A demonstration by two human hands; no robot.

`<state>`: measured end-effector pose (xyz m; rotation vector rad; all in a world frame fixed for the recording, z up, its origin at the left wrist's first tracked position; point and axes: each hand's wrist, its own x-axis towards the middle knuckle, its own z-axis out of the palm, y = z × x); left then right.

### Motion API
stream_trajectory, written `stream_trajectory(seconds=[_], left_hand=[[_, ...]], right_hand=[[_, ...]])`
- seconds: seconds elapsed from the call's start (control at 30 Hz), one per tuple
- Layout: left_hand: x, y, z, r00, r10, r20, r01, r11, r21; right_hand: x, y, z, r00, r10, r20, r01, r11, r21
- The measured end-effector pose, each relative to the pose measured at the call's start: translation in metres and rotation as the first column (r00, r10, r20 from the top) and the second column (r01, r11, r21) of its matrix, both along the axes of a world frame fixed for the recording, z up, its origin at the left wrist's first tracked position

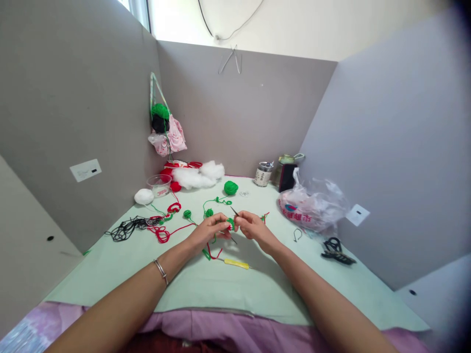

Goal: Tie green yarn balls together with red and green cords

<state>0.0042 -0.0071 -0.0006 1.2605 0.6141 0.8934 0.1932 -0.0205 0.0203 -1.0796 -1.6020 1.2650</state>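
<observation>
Near the middle of the table, my left hand (213,227) pinches a small crocheted piece (230,224) of green, red and white yarn. My right hand (253,227) is closed against the piece's right side, its fingers round a thin dark pointed tool (234,211) whose exact kind is unclear. A second dark tip (234,240) shows below the left fingers. Under the hands lie short red and green yarn ends (211,254). Closer to me rests a crochet hook with a yellow handle (236,264). The fingers hide part of the piece.
Green yarn balls (231,188), red yarn (162,234) and tangled black cord (132,228) lie around. White stuffing (196,176) and a clear tub (160,186) stand at the back left. To the right are a plastic bag (312,203), a tin (263,174) and a black hair clip (337,252).
</observation>
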Motion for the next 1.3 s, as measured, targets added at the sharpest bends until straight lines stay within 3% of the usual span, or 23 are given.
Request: stream_trajectory(seconds=[0.17,0.43,0.5,0.57,0.63,0.7,0.8,0.9,1.03,1.17,1.3], left_hand=[[0.002,0.001,-0.005,0.998,0.027,-0.049,-0.026,0.999,0.028],[0.002,0.004,-0.010,0.992,0.003,-0.125,0.002,0.999,0.038],[-0.002,0.009,-0.007,0.992,0.070,-0.109,-0.064,0.996,0.057],[-0.012,0.019,-0.002,0.977,0.201,-0.070,-0.192,0.975,0.112],[-0.029,0.034,0.003,0.925,0.375,-0.069,-0.352,0.909,0.224],[-0.048,0.051,0.003,0.823,0.564,-0.059,-0.515,0.787,0.340],[-0.072,0.071,-0.003,0.684,0.724,-0.089,-0.620,0.641,0.452],[-0.083,0.082,-0.016,0.595,0.789,-0.149,-0.646,0.581,0.496],[-0.086,0.089,-0.030,0.563,0.811,-0.157,-0.664,0.557,0.499],[-0.093,0.094,-0.033,0.466,0.879,-0.102,-0.747,0.452,0.488],[-0.107,0.094,-0.030,0.334,0.942,-0.034,-0.826,0.310,0.470]], right_hand=[[-0.006,-0.002,-0.002,0.998,-0.048,0.032,0.046,0.997,0.063],[-0.005,0.000,-0.006,0.998,0.056,0.031,-0.060,0.987,0.150],[0.002,0.005,-0.005,0.995,0.016,0.096,-0.032,0.984,0.172],[0.013,0.011,-0.006,0.977,-0.102,0.189,0.058,0.973,0.225],[0.025,0.019,-0.006,0.931,-0.257,0.260,0.179,0.941,0.287],[0.037,0.026,-0.008,0.857,-0.388,0.339,0.267,0.898,0.351],[0.048,0.034,-0.011,0.712,-0.514,0.478,0.322,0.844,0.429],[0.053,0.038,-0.016,0.624,-0.540,0.564,0.323,0.836,0.443],[0.057,0.042,-0.021,0.578,-0.529,0.621,0.312,0.847,0.431],[0.063,0.046,-0.024,0.551,-0.542,0.634,0.349,0.840,0.415],[0.068,0.049,-0.027,0.525,-0.560,0.641,0.377,0.828,0.414]])
